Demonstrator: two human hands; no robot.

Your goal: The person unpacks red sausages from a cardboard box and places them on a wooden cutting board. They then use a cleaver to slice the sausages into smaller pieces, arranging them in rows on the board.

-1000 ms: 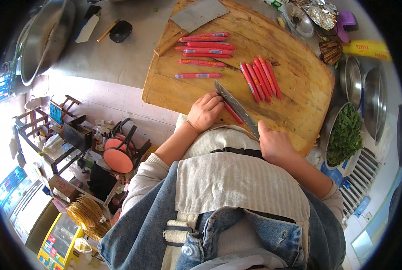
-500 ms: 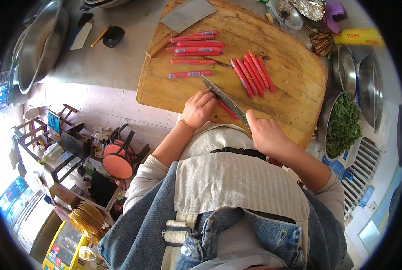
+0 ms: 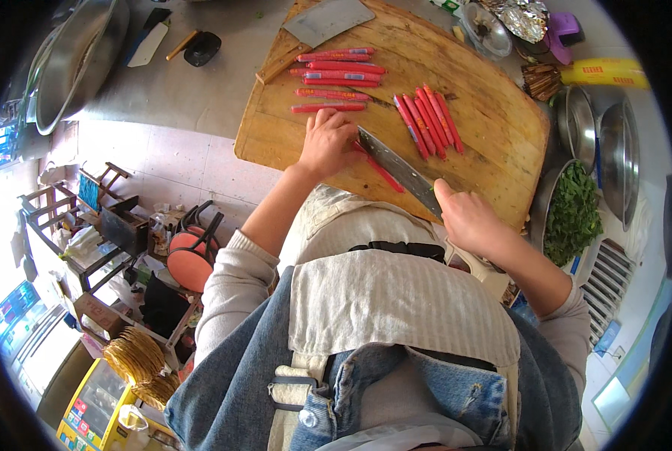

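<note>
My right hand (image 3: 467, 218) grips a kitchen knife (image 3: 400, 171) by its handle, which the fingers hide. The dark blade slants up and left across the front of the wooden cutting board, its tip beside my left hand (image 3: 328, 143). A single red-wrapped sausage (image 3: 385, 176) lies partly beneath the blade, near the board's front edge. My left hand has bent, parted fingers, with the fingertips at the lowest sausage (image 3: 317, 107) of the left row. No held thing shows in it. Several more red sausages (image 3: 343, 66) lie above, and another group of sausages (image 3: 430, 124) sits to the right.
A cleaver (image 3: 328, 21) rests on the far left of the cutting board (image 3: 494, 150). A bowl of green leaves (image 3: 570, 214) and metal bowls (image 3: 576, 120) stand along its right side. Large metal basins (image 3: 80, 60) are at the far left; a red-seated stool (image 3: 191, 267) stands below.
My left hand has shifted up and left, off the sausage by the blade, to the left row. The knife stays in my right hand, and the view has moved slightly.
</note>
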